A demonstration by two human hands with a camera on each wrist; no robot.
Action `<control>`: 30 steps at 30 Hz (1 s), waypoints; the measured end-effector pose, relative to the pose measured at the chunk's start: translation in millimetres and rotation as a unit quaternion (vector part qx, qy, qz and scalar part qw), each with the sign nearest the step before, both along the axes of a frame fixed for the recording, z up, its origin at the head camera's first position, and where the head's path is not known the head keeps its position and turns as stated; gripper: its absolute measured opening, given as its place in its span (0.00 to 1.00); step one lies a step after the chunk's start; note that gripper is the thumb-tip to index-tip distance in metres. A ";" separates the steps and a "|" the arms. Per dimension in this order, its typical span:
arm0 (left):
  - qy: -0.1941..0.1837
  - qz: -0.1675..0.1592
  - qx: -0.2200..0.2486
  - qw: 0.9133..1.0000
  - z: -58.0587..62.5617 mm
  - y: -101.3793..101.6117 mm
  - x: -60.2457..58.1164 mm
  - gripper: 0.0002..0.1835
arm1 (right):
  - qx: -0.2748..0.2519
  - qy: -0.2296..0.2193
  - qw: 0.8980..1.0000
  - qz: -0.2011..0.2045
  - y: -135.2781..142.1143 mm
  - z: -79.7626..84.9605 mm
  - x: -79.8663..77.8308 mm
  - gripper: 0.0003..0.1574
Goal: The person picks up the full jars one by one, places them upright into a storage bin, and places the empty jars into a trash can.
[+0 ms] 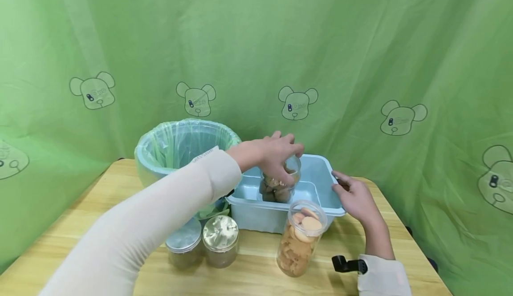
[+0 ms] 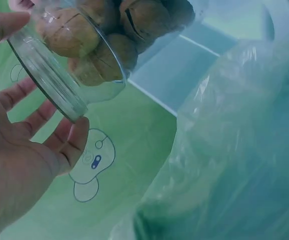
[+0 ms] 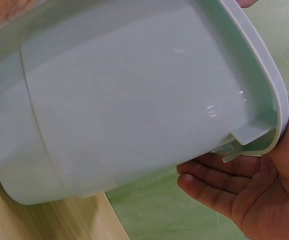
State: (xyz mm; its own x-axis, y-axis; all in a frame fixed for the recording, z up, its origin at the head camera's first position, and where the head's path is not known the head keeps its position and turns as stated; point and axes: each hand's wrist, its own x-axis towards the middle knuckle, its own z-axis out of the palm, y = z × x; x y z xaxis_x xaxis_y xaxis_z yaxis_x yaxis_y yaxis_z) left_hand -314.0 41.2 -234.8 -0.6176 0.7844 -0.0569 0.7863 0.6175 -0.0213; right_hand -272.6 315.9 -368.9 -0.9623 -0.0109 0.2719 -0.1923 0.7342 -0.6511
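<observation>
In the head view my left hand (image 1: 278, 158) reaches over the light blue plastic bin (image 1: 256, 216) and grips a clear jar of walnuts (image 1: 276, 193) around its top. The left wrist view shows the thumb and fingers of the left hand (image 2: 29, 150) spread round the rim of this walnut jar (image 2: 102, 47). At the bin's right end, my right hand (image 1: 354, 196) holds the rim. In the right wrist view the right hand (image 3: 254, 195) has several fingers against the outside of the bin (image 3: 134, 100), below its lip.
A clear jar of round cookies (image 1: 298, 242) stands in front of the bin. Two jars with shiny tops, one silvery (image 1: 184, 236) and one golden (image 1: 220, 233), stand left of it. Behind them is a round blue bucket (image 1: 142, 158) with a green bag liner. A green curtain (image 1: 248, 42) hangs behind the wooden table (image 1: 256, 260).
</observation>
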 end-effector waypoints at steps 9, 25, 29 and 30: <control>0.006 0.024 -0.015 1.000 -20.9 3.0 -2.3 0.34 | 0.001 -0.001 1.000 -0.001 -1.2 -0.3 0.1 0.30; 0.000 0.042 -0.034 0.999 -49.9 2.4 -2.6 0.35 | 0.003 -0.001 1.000 -0.005 -1.2 0.0 1.1 0.31; 0.001 0.042 -0.044 0.998 -54.8 1.2 -3.1 0.35 | 0.003 -0.004 1.000 -0.004 -0.5 0.7 1.1 0.31; 0.000 0.042 -0.044 0.998 -55.6 1.0 -3.4 0.36 | 0.003 -0.005 1.000 -0.004 -0.2 1.0 1.2 0.31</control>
State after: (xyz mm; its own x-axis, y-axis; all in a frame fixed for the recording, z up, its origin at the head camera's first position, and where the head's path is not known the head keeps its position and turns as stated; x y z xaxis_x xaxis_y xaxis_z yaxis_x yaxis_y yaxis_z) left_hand -317.4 42.1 -290.4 -0.6811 0.7218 -0.1231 0.7318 0.6769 -0.0792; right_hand -271.5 315.7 -367.9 -0.9651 -0.0042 0.2620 -0.1794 0.7392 -0.6492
